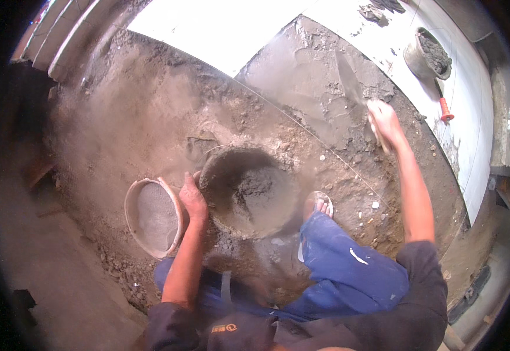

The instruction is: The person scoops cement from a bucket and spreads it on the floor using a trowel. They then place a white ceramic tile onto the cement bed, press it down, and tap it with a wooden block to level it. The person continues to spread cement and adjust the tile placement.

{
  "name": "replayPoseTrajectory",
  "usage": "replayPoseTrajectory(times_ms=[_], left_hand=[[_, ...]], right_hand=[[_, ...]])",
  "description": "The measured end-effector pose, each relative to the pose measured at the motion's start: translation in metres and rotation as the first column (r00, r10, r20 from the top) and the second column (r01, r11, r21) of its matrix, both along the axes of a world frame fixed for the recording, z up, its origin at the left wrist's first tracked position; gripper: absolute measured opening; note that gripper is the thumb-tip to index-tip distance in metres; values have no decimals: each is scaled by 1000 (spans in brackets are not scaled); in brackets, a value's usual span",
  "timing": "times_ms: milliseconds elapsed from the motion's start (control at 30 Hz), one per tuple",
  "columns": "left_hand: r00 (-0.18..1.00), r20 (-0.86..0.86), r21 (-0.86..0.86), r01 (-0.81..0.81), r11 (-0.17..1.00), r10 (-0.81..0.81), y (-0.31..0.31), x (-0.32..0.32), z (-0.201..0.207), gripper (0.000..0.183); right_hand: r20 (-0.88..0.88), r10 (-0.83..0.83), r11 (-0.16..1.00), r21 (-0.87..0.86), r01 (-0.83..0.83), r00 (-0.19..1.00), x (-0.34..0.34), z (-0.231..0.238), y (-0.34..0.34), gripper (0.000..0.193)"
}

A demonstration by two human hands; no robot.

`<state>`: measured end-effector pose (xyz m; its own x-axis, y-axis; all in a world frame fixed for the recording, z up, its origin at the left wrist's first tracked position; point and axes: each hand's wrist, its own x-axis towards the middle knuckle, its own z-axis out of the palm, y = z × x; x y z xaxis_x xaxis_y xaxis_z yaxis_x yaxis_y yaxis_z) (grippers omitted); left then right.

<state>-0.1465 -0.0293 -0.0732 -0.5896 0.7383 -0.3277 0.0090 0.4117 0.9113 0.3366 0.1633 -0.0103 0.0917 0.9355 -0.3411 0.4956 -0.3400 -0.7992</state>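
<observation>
My right hand [385, 124] is closed around the handle of a trowel. Its long grey blade [348, 76] lies over a bed of wet mortar [293, 82] at the edge of white tiles [214, 26]. On the left, my left hand [193, 199] grips the rim of a round bucket [208, 213], its fingers partly hidden. Grey mortar [264, 187] covers the bucket's bottom. Just left of that hand stands a lighter bucket [128, 205] filled with grey powder [157, 213].
A second mortar bucket [417, 61] lies tilted on the right-hand tiles, beside an orange-handled tool [445, 110]. Dark crumpled cloths or gloves [373, 11] lie farther back. A thin string [325, 149] crosses the rough ground. Steps [71, 38] rise at the far left.
</observation>
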Motion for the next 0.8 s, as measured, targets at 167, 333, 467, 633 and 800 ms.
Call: replayPoseTrajectory(times_ms=[167, 333, 467, 633, 800], left_hand=[[998, -58, -33, -1, 999, -1, 2, 8, -4, 57], [977, -212, -127, 2, 992, -29, -5, 8, 9, 46], [889, -388, -242, 156, 958, -243, 2, 5, -4, 32], [750, -603, -269, 132, 954, -274, -3, 8, 15, 35], [857, -514, -101, -7, 995, -46, -18, 17, 18, 34]], right_hand=[[307, 146, 989, -30, -144, 940, -15, -53, 164, 43], [325, 169, 983, -127, -134, 930, -71, -74, 198, 45], [386, 394, 919, -184, -349, 834, -91, -50, 142, 45], [397, 588, 807, -352, -475, 705, -103, -15, 48, 43], [521, 309, 920, 50, -389, 796, -40, 78, -101, 27]])
